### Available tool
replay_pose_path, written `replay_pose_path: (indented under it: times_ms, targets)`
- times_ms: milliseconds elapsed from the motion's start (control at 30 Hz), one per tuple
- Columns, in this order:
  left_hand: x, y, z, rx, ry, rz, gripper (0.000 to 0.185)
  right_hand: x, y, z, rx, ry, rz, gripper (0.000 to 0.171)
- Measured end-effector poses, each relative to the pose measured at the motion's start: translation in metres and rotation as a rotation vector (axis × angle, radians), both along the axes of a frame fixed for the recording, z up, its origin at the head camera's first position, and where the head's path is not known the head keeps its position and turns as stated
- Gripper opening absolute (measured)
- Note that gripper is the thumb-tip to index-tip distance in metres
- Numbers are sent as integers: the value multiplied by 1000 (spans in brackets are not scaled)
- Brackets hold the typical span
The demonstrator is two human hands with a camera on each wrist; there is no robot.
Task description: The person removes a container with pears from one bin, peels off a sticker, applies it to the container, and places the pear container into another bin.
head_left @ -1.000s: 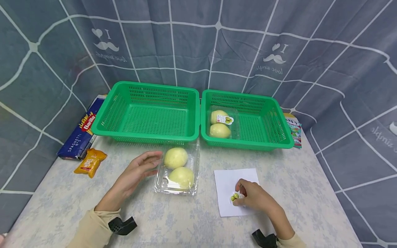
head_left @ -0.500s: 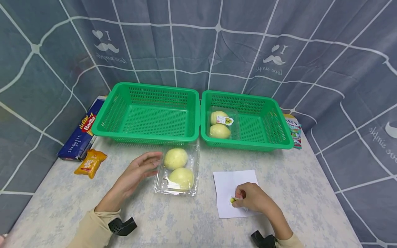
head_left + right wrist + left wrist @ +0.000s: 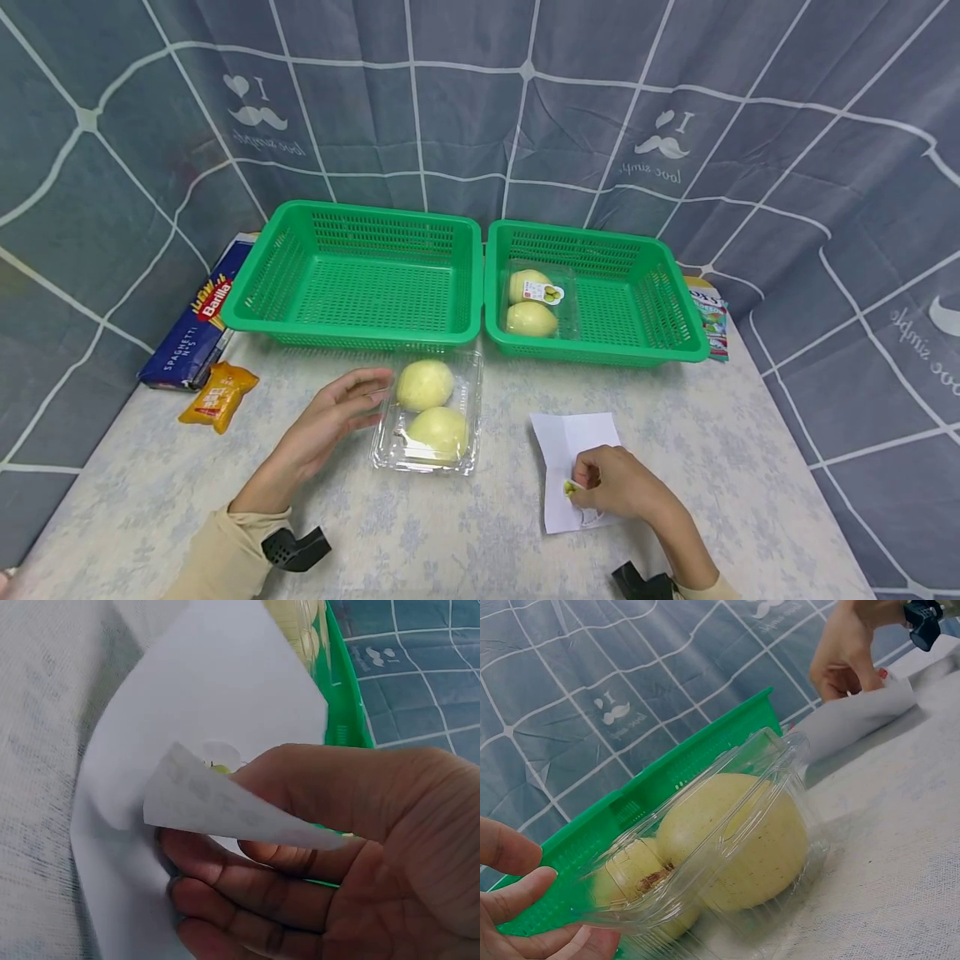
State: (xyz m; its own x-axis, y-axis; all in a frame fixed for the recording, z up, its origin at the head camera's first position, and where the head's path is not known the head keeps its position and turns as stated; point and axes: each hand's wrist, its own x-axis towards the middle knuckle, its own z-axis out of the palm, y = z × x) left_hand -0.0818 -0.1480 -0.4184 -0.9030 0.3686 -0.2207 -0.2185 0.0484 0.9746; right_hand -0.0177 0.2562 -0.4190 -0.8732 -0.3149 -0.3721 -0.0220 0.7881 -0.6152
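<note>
Right hand [image 3: 611,487] pinches curled white paper sheet [image 3: 573,442] with fruit sticker [image 3: 570,488] on the desk [image 3: 150,492], left hand [image 3: 330,421] relaxed, fingers touching clear pear clamshell [image 3: 431,412] just right of it

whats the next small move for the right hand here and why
Probably peel the sticker off the white sheet: the right hand pinches it with the sheet's edge curled up, and the clear pear box by the left hand has no label.
</note>
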Motion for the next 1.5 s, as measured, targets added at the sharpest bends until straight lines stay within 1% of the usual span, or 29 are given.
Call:
replay_pose_path:
  times_ms: [233,400,733,833,967,1033,1133,1233,1300,1367,1400,1467,1500]
  targets:
    - [1,-1,-1,-1,5,5,51,1,4,8,-35,-21,34,20]
    - [2,-1,-1,-2,6,6,51,3,6,11,-45,-29,28,20]
    - [3,-2,-4,11,3,7,53,1,7,8,-94,-3,51,25]
    - [4,-2,-4,15,4,9,52,0,7,8,-117,-17,40,26]
    - [4,0,-3,-20,36,30,50,-1,6,7,-158,-27,30,28]
    - [4,2,-2,-73,83,62,48,-3,5,6,-171,10,37,27]
    - [4,8,0,-185,199,152,43,-9,-2,7,-184,138,17,24]
    - [4,15,3,-265,342,265,35,-16,-16,9,-211,298,-59,23]
    - [6,21,5,-255,433,311,30,-22,-29,11,-251,375,-124,23]
    - [10,28,8,-215,523,316,26,-27,-44,13,-300,417,-180,24]
    - [12,31,9,-194,555,301,24,-29,-52,14,-325,430,-199,24]
    - [17,38,12,-156,604,237,22,-33,-69,15,-362,442,-229,24]
    - [20,42,13,-143,611,195,22,-35,-78,16,-376,452,-236,24]
